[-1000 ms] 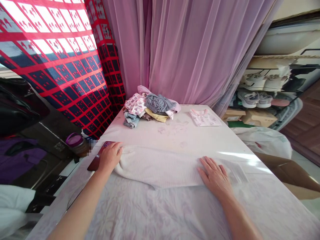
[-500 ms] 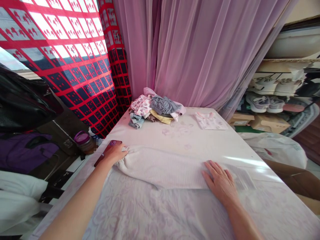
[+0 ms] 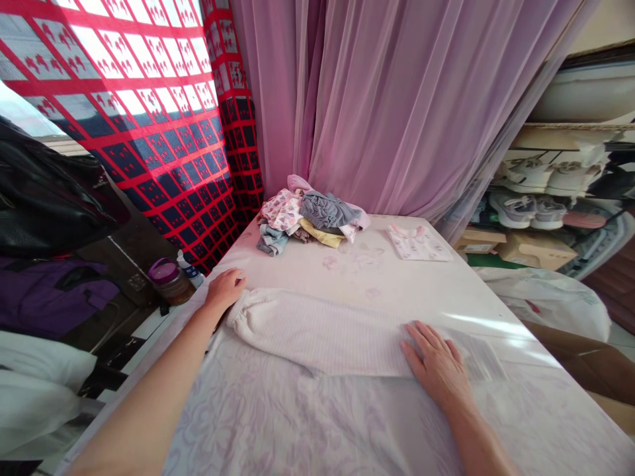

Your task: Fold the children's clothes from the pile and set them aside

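A white ribbed garment (image 3: 342, 334), long like folded trousers, lies flat across the near part of the bed-like surface (image 3: 297, 423). Its gathered cuff (image 3: 241, 312) points left, and a greyer, thinner end reaches to the right. My right hand (image 3: 439, 363) rests palm down on it with fingers stretched. At the surface's left edge, beyond the cuff, my left hand (image 3: 225, 291) has its fingers curled over a dark phone (image 3: 217, 325). Most of that phone is hidden under the hand and wrist.
Crumpled clothes (image 3: 310, 218) are heaped at the back, with a folded pink-and-white top (image 3: 419, 242) to their right. A purple-lidded jar (image 3: 171, 281) and a bottle (image 3: 190, 270) stand left of the edge. Shoes (image 3: 528, 210) fill a rack at right, near a cardboard box (image 3: 585, 357).
My left hand has let go of the garment's cuff, shifted left and closed over the phone, which now barely shows. My right hand stays in place on the fabric.
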The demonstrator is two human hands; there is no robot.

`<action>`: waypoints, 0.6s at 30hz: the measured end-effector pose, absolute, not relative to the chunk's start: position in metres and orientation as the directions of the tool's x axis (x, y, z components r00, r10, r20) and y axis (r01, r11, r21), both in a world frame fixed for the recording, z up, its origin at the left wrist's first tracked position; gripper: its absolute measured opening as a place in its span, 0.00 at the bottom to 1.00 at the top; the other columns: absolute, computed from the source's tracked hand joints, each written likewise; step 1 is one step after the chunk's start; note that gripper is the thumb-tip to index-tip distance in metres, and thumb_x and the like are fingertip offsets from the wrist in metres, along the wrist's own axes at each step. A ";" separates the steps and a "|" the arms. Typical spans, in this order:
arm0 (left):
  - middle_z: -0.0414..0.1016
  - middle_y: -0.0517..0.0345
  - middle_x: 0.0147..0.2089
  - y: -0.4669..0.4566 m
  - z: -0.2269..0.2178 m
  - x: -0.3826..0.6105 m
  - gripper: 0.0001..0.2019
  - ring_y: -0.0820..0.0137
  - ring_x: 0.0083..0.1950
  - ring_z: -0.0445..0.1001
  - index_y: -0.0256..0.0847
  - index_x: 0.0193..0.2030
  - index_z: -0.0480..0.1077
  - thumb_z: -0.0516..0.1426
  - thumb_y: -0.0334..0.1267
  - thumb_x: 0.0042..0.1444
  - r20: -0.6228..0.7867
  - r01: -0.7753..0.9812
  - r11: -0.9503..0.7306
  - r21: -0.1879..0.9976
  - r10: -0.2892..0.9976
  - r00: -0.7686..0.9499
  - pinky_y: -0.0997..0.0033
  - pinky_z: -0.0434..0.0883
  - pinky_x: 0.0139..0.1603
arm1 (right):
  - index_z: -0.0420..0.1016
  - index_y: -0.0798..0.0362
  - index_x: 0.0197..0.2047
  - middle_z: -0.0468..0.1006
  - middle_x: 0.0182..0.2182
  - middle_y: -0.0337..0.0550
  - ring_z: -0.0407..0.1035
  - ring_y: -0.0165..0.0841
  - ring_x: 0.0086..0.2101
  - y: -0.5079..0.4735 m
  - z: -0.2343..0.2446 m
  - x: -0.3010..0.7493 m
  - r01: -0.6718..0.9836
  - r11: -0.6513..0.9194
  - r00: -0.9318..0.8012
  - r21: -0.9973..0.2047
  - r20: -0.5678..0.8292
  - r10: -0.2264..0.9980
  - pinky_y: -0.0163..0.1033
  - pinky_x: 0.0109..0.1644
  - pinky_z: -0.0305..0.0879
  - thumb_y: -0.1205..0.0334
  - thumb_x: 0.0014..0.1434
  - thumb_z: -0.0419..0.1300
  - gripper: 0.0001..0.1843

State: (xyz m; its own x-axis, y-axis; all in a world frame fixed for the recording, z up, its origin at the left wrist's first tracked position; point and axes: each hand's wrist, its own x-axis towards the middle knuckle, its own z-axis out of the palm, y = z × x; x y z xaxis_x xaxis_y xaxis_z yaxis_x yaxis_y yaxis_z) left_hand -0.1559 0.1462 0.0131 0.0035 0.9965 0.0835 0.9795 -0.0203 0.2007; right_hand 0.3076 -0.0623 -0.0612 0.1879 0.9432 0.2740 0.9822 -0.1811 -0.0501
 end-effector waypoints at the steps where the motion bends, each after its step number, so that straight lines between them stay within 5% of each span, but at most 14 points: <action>1: 0.69 0.50 0.65 0.148 0.010 -0.157 0.18 0.60 0.67 0.64 0.43 0.55 0.70 0.49 0.43 0.61 0.089 0.983 -0.017 0.183 0.996 0.001 0.61 0.61 0.63 | 0.70 0.47 0.61 0.69 0.62 0.47 0.60 0.43 0.62 -0.062 -0.062 0.308 0.982 -0.181 0.189 -0.052 0.274 0.943 0.55 0.63 0.56 0.51 0.66 0.46 0.25; 18: 0.73 0.48 0.54 0.124 -0.013 -0.196 0.13 0.62 0.57 0.69 0.41 0.49 0.68 0.48 0.39 0.62 0.164 0.989 -0.138 0.061 0.978 0.127 0.65 0.65 0.58 | 0.69 0.47 0.61 0.68 0.62 0.46 0.59 0.42 0.63 -0.063 -0.063 0.309 0.981 -0.179 0.193 -0.075 0.273 0.942 0.54 0.64 0.54 0.50 0.66 0.44 0.26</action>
State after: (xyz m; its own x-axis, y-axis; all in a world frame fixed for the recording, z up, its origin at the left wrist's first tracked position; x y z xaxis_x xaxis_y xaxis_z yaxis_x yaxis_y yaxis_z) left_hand -0.1960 0.1239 -0.0129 0.1267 0.9784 0.1636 0.9885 -0.1382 0.0612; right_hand 0.3090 -0.0632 -0.0626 0.1932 0.9424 0.2730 0.9809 -0.1793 -0.0753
